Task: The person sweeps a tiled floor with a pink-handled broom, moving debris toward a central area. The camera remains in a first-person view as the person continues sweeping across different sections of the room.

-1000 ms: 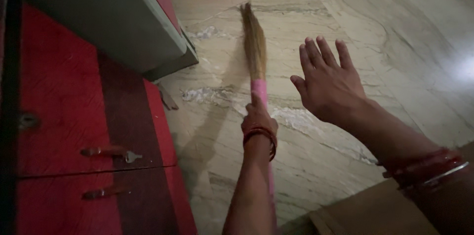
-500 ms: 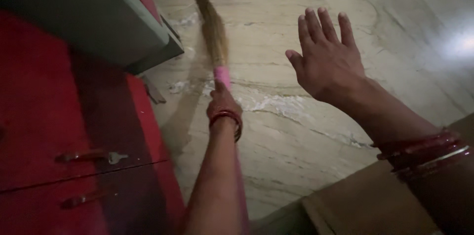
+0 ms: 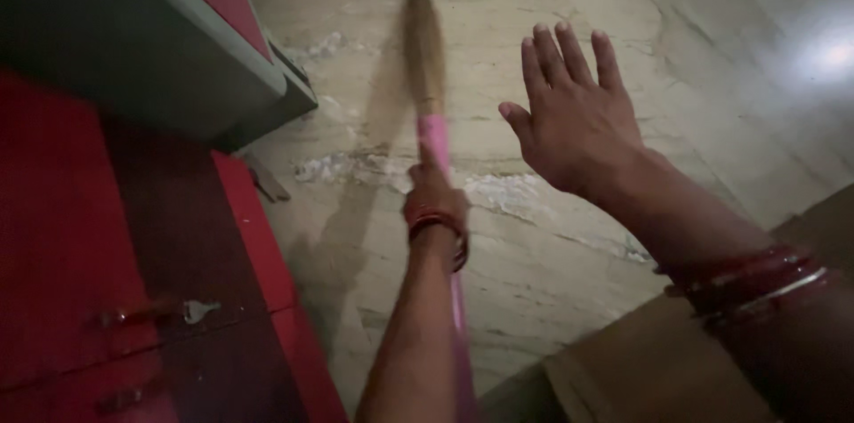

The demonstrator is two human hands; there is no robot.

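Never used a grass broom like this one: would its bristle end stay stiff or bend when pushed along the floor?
The broom head is a thin bundle of dry fibres, so it probably flexes. The left hand alone holds it, so it seems light.

The view is dim and grainy, with glare on the marble floor (image 3: 827, 54) upper right, a motion-blurred broom (image 3: 425, 49), and deep shadow left.

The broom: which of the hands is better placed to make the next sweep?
Probably the left hand: it already grips the broom by its pink handle. The right hand hovers open and empty.
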